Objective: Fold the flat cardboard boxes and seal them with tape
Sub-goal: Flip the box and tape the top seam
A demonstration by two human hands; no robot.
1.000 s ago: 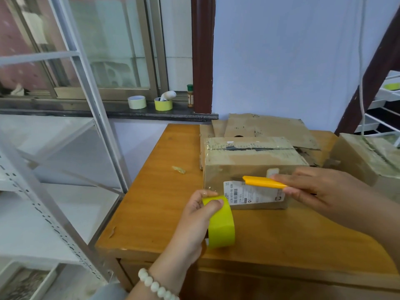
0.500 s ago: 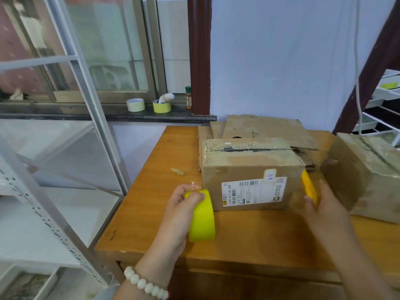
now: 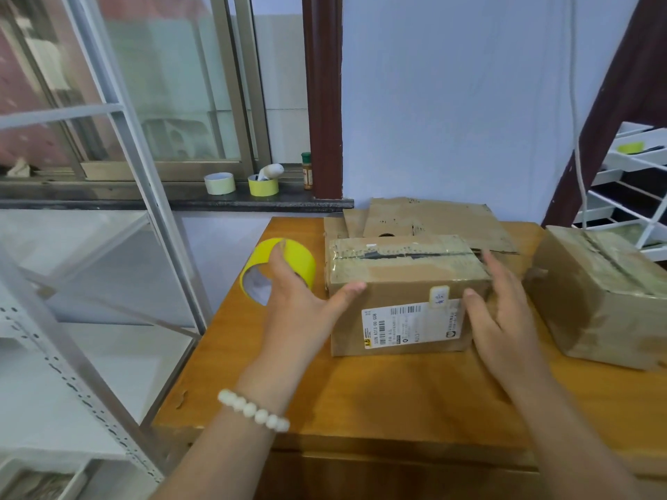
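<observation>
Wooden worktop (image 3: 397,398): box (image 3: 404,279) between the grips looks sealed; left grip (image 3: 299,315) clutches tape roll (image 3: 294,256), right grip (image 3: 505,319) spread flat; cardboard (image 3: 433,218) beyond not yet folded.

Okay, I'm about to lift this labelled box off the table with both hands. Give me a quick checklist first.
1. Top seam of the labelled box taped: ok, tape runs along it.
2. Bottom seam taped: cannot tell, hidden.
3. Left hand free: not ok, it holds the yellow tape roll; only its thumb touches the box.
4. Right hand placed: ok, open at the box's right end.
5. Room to the right: not ok, the second box stands close by.
</observation>
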